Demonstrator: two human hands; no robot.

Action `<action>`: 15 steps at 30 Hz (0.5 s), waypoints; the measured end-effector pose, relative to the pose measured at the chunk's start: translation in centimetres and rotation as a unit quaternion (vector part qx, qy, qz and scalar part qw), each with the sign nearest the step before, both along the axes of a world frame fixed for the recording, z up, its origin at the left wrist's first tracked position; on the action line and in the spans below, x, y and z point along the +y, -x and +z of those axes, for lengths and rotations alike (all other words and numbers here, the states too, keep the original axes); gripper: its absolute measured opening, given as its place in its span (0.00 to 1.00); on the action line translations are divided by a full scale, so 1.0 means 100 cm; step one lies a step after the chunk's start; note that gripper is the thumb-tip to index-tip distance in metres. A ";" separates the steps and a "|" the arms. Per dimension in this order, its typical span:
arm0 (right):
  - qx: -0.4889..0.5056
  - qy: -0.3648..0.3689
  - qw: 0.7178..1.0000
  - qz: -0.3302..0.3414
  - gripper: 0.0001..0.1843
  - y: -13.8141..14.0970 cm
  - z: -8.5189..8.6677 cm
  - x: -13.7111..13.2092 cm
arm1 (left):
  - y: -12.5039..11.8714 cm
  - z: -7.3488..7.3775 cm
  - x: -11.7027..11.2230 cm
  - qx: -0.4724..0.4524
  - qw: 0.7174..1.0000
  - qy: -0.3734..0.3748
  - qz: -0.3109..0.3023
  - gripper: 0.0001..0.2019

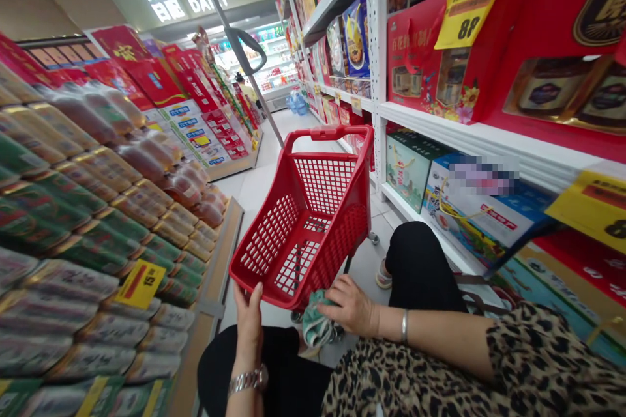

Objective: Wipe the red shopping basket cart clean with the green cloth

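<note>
A red wheeled shopping basket [320, 228] with lattice walls stands in the aisle before me, with nothing inside it. My left hand [248, 313] grips its near left corner, thumb upright against the outside wall and fingers partly hidden behind it. My right hand [353, 305] is closed on a crumpled green and white cloth [317, 322], close to the basket's near right side. A long metal pull rod with a dark loop handle [248, 49] rises from the basket's far side.
White shelves [489, 137] with boxed gift sets run along my right. Stacked shrink-wrapped cans [88, 228] on a low platform line the left. Several cartons [195, 133] stand farther along, and a person [249, 91] is in the distance near the refrigerated shelves.
</note>
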State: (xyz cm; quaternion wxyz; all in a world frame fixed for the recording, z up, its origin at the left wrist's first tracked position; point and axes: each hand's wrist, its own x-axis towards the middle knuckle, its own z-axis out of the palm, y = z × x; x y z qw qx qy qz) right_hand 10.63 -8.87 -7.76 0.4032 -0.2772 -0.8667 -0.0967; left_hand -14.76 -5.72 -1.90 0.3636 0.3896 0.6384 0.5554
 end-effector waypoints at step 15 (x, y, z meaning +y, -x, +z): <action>-0.027 0.233 0.918 -0.321 0.17 -0.134 0.029 0.125 | 0.006 0.000 0.001 0.001 0.999 0.031 -0.006 0.43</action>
